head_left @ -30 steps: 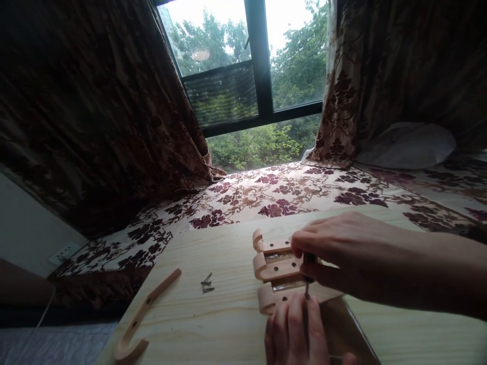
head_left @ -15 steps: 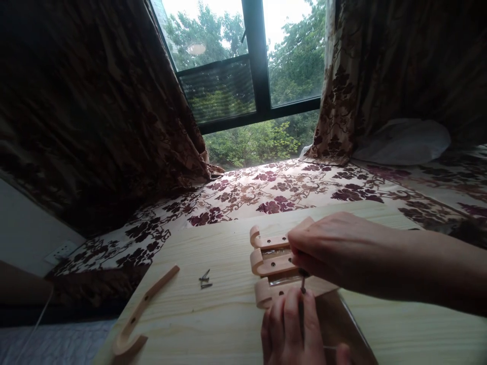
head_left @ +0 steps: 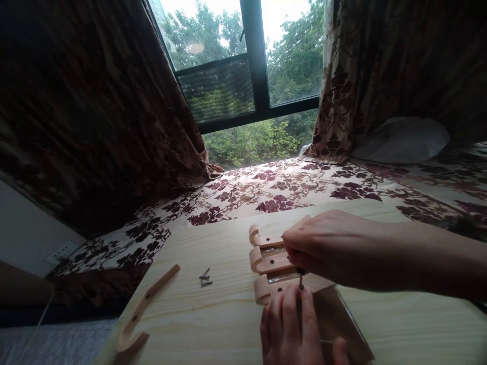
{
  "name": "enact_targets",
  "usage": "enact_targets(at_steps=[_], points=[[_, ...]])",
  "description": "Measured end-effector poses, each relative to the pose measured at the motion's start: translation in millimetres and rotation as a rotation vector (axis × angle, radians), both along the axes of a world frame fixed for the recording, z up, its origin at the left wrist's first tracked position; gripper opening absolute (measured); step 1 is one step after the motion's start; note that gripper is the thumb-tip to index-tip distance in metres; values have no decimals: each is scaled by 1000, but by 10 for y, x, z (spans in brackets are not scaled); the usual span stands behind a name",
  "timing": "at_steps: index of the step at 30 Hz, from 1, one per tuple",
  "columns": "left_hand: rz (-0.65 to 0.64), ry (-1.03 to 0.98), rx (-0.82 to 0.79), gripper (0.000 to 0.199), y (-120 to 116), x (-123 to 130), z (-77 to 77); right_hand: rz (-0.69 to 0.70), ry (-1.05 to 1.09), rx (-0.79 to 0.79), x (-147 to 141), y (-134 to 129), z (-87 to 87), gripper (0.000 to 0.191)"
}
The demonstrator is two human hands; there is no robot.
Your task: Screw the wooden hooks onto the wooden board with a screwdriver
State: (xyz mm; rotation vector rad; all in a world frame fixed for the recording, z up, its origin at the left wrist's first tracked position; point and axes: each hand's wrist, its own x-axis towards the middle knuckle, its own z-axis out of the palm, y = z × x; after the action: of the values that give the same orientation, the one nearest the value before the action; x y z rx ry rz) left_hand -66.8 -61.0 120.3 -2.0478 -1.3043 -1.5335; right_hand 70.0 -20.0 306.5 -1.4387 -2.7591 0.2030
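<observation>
My right hand (head_left: pixel 319 246) is closed round a screwdriver whose handle is mostly hidden. Its dark metal shaft (head_left: pixel 301 278) points down at the nearest of three pale wooden hooks (head_left: pixel 272 289). My left hand (head_left: pixel 289 329) holds that hook, its fingers pressed on it beside the shaft's tip and the thumb apart. A screw under the tip cannot be made out. Beyond it lie the middle wooden hook (head_left: pixel 266 263) and the far wooden hook (head_left: pixel 262 240), side by side, with dark holes. Under them is a brown flat piece (head_left: pixel 338 324) with clear plastic over it.
Another wooden hook (head_left: pixel 144 306) lies on the left of the pale wood tabletop (head_left: pixel 213 324). Several small screws (head_left: pixel 205 278) are in a loose pile between it and my hands. Behind the table are a floral-covered ledge (head_left: pixel 274 190), a window and dark curtains (head_left: pixel 95 101).
My right hand and the screwdriver have shifted very slightly left. My left hand stays in place on the nearest hook. The view has moved a little.
</observation>
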Motion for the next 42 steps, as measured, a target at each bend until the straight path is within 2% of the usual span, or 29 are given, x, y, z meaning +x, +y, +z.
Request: enact_targets(at_steps=[4,9,12,19,25,28,33,42], points=[[-19,17,6,47,4,-21,7,-37,-5,19,5,9,-6,20],[-19,65,-1,49,-3,-46,36,-18,-30,4,48,-54,101,11],[-28,32,-17,47,-9,-26,2,19,-57,-30,30,-86,127,18],[26,29,27,46,16,21,-81,-23,-14,16,-28,0,17,24],[-20,-4,-6,48,10,-10,-51,-56,3,44,26,-11,35,21],[-30,-16,-12,49,4,-16,-36,-24,13,81,67,-38,55,14],[-28,-21,-25,48,3,-9,-32,31,40,44,48,-24,16,23],[-25,-22,-10,45,-9,-9,-14,-65,51,57,21,39,-97,21]])
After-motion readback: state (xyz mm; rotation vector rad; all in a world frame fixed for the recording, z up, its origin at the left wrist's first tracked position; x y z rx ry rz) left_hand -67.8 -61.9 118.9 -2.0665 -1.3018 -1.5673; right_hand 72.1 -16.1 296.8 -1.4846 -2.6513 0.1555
